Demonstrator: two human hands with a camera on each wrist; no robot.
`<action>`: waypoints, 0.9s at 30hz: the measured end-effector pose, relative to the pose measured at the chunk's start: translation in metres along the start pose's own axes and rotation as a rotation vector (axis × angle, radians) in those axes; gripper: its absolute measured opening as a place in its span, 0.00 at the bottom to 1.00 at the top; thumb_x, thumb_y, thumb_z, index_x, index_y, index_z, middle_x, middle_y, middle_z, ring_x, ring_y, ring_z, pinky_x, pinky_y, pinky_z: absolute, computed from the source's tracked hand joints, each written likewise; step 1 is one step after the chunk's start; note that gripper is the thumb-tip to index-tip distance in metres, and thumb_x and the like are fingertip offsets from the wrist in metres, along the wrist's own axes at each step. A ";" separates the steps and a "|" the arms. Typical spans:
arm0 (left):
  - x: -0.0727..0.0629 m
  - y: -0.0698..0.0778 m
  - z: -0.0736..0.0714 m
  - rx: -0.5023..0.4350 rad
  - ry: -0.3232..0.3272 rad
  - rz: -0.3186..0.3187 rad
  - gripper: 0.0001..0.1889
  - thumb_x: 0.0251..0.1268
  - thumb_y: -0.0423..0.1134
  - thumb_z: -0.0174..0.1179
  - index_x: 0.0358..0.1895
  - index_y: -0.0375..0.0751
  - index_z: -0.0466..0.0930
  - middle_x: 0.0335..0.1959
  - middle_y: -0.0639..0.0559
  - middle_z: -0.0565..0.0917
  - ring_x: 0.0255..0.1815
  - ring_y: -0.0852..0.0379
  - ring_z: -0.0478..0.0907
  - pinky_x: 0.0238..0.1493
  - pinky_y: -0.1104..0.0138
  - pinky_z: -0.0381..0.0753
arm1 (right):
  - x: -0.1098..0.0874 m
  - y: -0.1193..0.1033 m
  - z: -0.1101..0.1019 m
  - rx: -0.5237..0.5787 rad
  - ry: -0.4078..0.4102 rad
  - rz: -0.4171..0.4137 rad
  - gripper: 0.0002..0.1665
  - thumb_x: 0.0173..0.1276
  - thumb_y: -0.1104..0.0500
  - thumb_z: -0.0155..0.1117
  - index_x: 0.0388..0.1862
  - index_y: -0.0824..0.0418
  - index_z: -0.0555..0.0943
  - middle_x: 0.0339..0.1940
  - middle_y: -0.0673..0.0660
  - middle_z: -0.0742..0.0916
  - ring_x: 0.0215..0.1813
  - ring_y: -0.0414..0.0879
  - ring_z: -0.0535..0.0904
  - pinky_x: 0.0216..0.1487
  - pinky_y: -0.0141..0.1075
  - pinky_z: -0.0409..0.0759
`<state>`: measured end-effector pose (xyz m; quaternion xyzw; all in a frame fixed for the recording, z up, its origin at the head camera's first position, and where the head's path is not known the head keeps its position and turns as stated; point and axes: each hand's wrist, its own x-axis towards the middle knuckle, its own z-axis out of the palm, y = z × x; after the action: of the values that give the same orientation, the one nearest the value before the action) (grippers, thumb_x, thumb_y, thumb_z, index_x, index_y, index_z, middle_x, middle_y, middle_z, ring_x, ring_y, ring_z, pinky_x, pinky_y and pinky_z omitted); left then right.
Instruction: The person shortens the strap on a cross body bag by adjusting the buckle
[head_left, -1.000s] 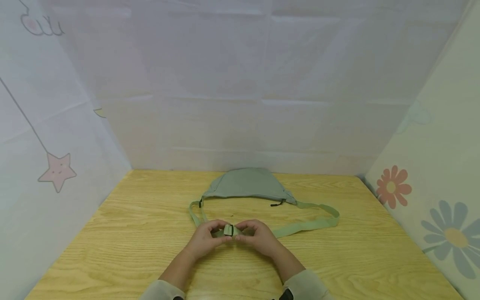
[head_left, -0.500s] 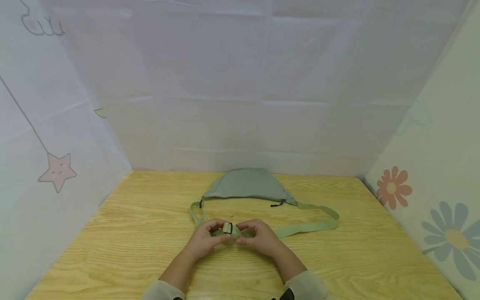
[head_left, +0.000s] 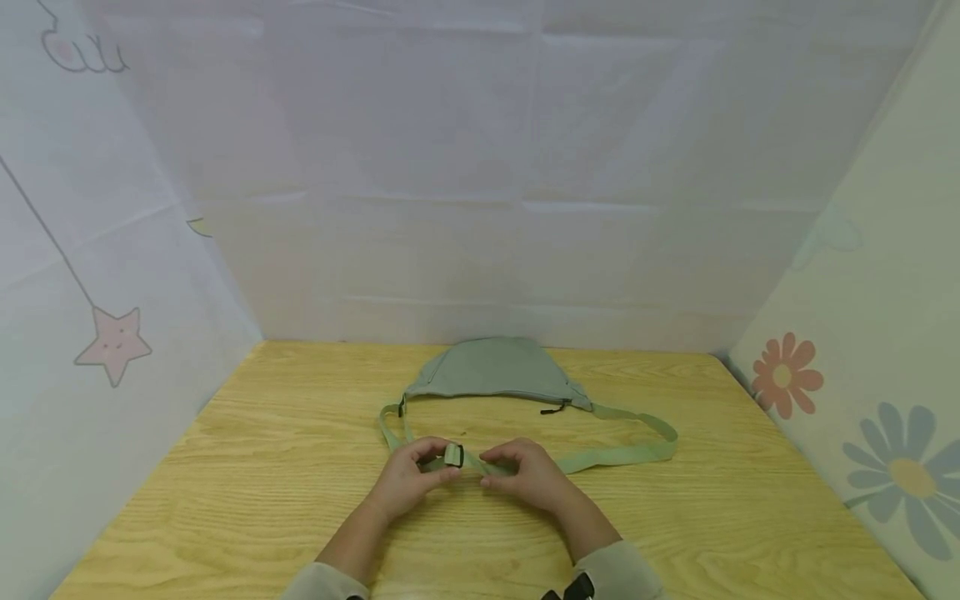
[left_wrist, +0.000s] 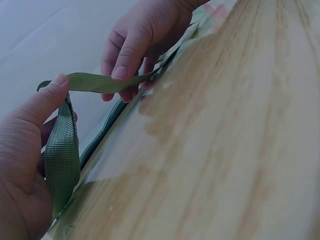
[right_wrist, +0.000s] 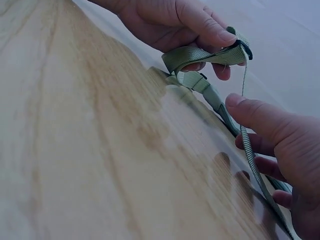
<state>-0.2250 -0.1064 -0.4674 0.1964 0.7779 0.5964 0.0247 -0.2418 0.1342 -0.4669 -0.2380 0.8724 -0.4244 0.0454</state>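
Observation:
A grey-green waist bag lies at the back of the table, its light green strap looping toward me. My left hand pinches the strap between thumb and fingers, right beside a black slide buckle. A folded layer of webbing passes through that buckle. To the right of it, my right hand holds the strap between thumb and fingertips. A short slanting stretch of webbing runs between the two hands. In the left wrist view the right thumb lies on the flat of the strap.
The wooden table ends at a pale cloth backdrop, with printed side walls left and right. A dark zipper pull hangs from the bag's front edge. Another black fitting sits at the bag's left strap end.
My right hand has shifted a little right, away from the buckle, so more strap shows between the hands. The buckle and left fingers have moved slightly left. The bag stays put.

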 end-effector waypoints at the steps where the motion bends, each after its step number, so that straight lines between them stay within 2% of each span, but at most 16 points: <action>1: 0.000 0.000 0.000 0.002 0.002 -0.002 0.15 0.61 0.37 0.68 0.50 0.37 0.82 0.49 0.42 0.86 0.45 0.66 0.79 0.48 0.72 0.77 | 0.000 -0.001 0.000 -0.005 0.003 -0.001 0.21 0.61 0.49 0.73 0.51 0.55 0.85 0.51 0.52 0.87 0.57 0.53 0.78 0.60 0.54 0.75; 7: -0.001 0.000 -0.001 -0.006 0.009 -0.028 0.16 0.60 0.38 0.68 0.50 0.38 0.82 0.49 0.42 0.86 0.44 0.65 0.79 0.47 0.71 0.77 | -0.001 -0.006 0.001 0.026 0.011 0.023 0.17 0.60 0.50 0.74 0.46 0.55 0.86 0.49 0.53 0.85 0.54 0.51 0.77 0.57 0.50 0.75; 12: -0.001 0.001 -0.002 -0.015 0.012 -0.054 0.16 0.61 0.38 0.68 0.52 0.39 0.82 0.50 0.43 0.85 0.47 0.62 0.79 0.49 0.71 0.76 | -0.002 -0.008 0.002 0.075 0.019 0.076 0.16 0.60 0.52 0.74 0.46 0.53 0.85 0.48 0.53 0.84 0.48 0.45 0.75 0.49 0.40 0.74; 16: -0.001 0.001 -0.002 -0.011 0.018 -0.067 0.18 0.61 0.41 0.68 0.52 0.39 0.82 0.50 0.43 0.85 0.47 0.61 0.79 0.49 0.70 0.76 | -0.002 -0.007 0.003 0.111 0.034 0.120 0.17 0.59 0.51 0.75 0.46 0.52 0.85 0.46 0.52 0.83 0.46 0.43 0.72 0.48 0.38 0.73; 20: -0.001 0.001 -0.002 -0.016 0.022 -0.067 0.19 0.61 0.42 0.69 0.52 0.38 0.81 0.50 0.43 0.85 0.47 0.62 0.79 0.48 0.71 0.77 | -0.002 -0.007 0.003 0.151 0.046 0.123 0.18 0.58 0.51 0.75 0.47 0.53 0.85 0.44 0.52 0.83 0.44 0.43 0.72 0.46 0.37 0.72; 27: 0.000 0.001 -0.002 -0.023 0.022 -0.056 0.18 0.59 0.41 0.70 0.51 0.37 0.82 0.49 0.42 0.85 0.47 0.62 0.79 0.49 0.71 0.77 | -0.002 -0.009 0.002 0.129 0.040 0.103 0.19 0.59 0.51 0.75 0.49 0.51 0.85 0.41 0.50 0.82 0.41 0.41 0.70 0.42 0.34 0.71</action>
<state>-0.2251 -0.1085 -0.4661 0.1678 0.7763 0.6066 0.0350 -0.2361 0.1290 -0.4610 -0.1808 0.8551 -0.4816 0.0649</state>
